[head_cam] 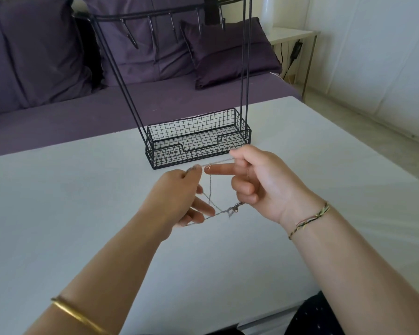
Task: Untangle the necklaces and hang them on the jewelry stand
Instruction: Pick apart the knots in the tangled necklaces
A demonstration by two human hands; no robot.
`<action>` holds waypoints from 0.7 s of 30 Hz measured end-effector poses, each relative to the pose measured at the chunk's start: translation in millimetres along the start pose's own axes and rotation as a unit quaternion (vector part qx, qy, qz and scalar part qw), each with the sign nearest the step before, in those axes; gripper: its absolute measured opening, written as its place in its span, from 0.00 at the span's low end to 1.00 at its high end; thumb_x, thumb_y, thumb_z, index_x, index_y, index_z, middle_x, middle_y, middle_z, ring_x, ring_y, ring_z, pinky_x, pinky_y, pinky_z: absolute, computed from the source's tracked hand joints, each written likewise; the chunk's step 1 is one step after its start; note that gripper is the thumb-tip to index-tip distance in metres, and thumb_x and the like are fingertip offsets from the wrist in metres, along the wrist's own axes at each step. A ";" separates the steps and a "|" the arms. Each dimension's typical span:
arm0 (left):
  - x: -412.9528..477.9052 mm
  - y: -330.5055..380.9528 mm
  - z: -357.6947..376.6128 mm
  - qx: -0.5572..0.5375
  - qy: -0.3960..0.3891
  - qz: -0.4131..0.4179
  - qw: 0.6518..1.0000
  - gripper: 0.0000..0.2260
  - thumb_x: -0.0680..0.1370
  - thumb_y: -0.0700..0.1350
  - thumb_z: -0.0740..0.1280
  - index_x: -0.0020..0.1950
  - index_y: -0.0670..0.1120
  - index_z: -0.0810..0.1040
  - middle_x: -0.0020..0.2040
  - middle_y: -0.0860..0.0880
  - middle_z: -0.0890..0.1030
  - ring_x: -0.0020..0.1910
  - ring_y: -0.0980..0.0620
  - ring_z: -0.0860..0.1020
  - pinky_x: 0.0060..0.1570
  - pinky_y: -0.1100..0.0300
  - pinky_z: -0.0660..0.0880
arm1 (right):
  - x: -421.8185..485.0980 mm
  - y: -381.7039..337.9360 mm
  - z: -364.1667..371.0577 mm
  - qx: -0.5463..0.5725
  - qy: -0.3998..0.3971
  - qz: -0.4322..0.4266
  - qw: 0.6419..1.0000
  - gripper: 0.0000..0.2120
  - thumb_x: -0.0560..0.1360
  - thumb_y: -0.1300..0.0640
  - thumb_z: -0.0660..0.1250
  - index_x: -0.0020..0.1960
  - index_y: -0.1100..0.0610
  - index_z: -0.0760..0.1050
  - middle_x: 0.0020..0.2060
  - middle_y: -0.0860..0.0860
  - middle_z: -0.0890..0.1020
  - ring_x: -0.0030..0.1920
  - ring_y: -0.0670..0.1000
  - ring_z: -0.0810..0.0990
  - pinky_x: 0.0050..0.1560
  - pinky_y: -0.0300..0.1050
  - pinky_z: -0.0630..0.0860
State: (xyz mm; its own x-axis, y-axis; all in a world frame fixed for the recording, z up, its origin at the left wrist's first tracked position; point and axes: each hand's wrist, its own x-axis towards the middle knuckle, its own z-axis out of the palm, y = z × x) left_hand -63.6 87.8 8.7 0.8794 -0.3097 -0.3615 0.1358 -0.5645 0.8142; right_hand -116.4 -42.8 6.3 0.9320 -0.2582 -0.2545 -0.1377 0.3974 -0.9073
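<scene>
Untangling is under way: at frame centre, above the white counter (82,201), the left hand (179,197) and right hand (257,180) each pinch the thin silver chain necklaces (210,187), knot (232,210) hanging low. Next, likely tease that knot apart; the black wire jewelry stand (196,141) behind looks bare.

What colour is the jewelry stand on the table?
Black: the jewelry stand, wire basket and hooks alike, shows clearly in the head view.

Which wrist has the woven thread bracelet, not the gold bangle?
The right hand's wrist wears the multicoloured woven thread bracelet; the plain gold bangle is on the left forearm.
</scene>
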 end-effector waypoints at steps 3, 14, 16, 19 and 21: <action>7.1 -7.6 -3.5 -0.012 0.044 0.008 0.999 0.12 0.82 0.49 0.57 0.51 0.42 0.72 0.44 0.44 0.83 0.19 0.54 0.75 0.19 0.67 0.67 | -0.2 0.1 2.0 0.018 0.010 -0.010 1.000 0.15 0.76 0.59 0.58 0.33 0.55 0.59 0.46 0.60 0.84 0.18 0.47 0.60 0.19 0.34 0.56; 10.8 -8.1 -10.0 -0.157 -0.010 -0.041 0.987 0.03 0.78 0.39 0.65 0.47 0.40 0.77 0.37 0.46 0.76 0.24 0.57 0.70 0.21 0.69 0.68 | 6.6 6.4 -5.5 -0.109 0.127 -0.059 0.984 0.07 0.77 0.58 0.63 0.41 0.58 0.71 0.32 0.51 0.74 0.21 0.46 0.63 0.20 0.33 0.59; 9.5 -7.3 -13.7 -0.201 -0.031 -0.056 0.978 0.01 0.76 0.36 0.68 0.45 0.40 0.77 0.32 0.47 0.73 0.25 0.56 0.68 0.21 0.68 0.68 | 7.9 6.3 -7.8 -0.112 0.140 -0.061 0.982 0.07 0.76 0.59 0.63 0.40 0.58 0.72 0.30 0.50 0.73 0.21 0.46 0.64 0.20 0.33 0.60; 10.7 -8.4 -19.2 -0.207 -0.023 -0.056 0.976 0.04 0.74 0.32 0.67 0.46 0.39 0.78 0.32 0.47 0.72 0.27 0.55 0.68 0.21 0.67 0.69 | 10.2 5.6 -10.1 -0.094 0.150 -0.047 0.983 0.09 0.77 0.59 0.64 0.38 0.58 0.73 0.28 0.50 0.73 0.21 0.46 0.66 0.21 0.35 0.64; 11.4 -9.3 -21.9 -0.202 -0.008 -0.051 0.978 0.07 0.75 0.30 0.65 0.46 0.40 0.78 0.33 0.46 0.74 0.29 0.54 0.69 0.22 0.67 0.70 | 11.9 5.3 -10.7 -0.079 0.151 -0.032 0.985 0.09 0.77 0.59 0.64 0.38 0.58 0.73 0.27 0.50 0.73 0.21 0.46 0.67 0.21 0.35 0.66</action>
State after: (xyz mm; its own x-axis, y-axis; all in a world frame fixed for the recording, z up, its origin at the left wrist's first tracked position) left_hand -44.9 106.3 7.0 0.8456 -0.2810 -0.4538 0.3936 -0.2460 0.8857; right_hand -109.6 -53.2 -5.1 0.8013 -0.5382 -0.2614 -0.1545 0.2359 -0.9594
